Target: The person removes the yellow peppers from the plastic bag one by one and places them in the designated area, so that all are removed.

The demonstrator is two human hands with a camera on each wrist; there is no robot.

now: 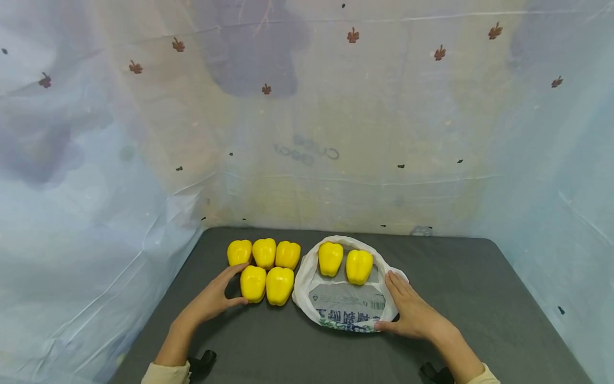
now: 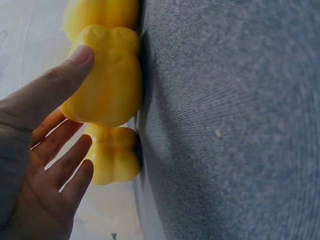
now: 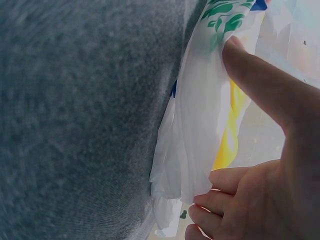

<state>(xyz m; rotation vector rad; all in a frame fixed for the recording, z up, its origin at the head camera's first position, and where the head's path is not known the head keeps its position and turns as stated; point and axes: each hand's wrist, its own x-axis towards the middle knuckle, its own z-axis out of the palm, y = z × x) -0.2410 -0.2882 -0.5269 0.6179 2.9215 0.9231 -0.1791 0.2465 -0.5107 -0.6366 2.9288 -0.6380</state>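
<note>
Beside the front-left yellow bell pepper (image 1: 252,284) is my left hand (image 1: 213,300), its thumb near the pepper's front and its index finger at the back. In the left wrist view the thumb (image 2: 75,65) overlaps that pepper, while the other fingers extend loosely behind. My right hand (image 1: 414,312) rests along the right side of a white plastic bag (image 1: 301,288), fingers on its outer edge and thumb at the front rim. Wide open, the bag contains two yellow bell peppers (image 1: 359,266). From the right wrist, the bag's side (image 3: 195,140) stands between thumb and fingers.
Another front-row pepper (image 1: 280,286) sits directly left of the bag. Behind it is a row of three more peppers (image 1: 264,253). All stand on a dark grey table (image 1: 460,277), with a pale patterned curtain (image 1: 307,128) behind and along the sides.
</note>
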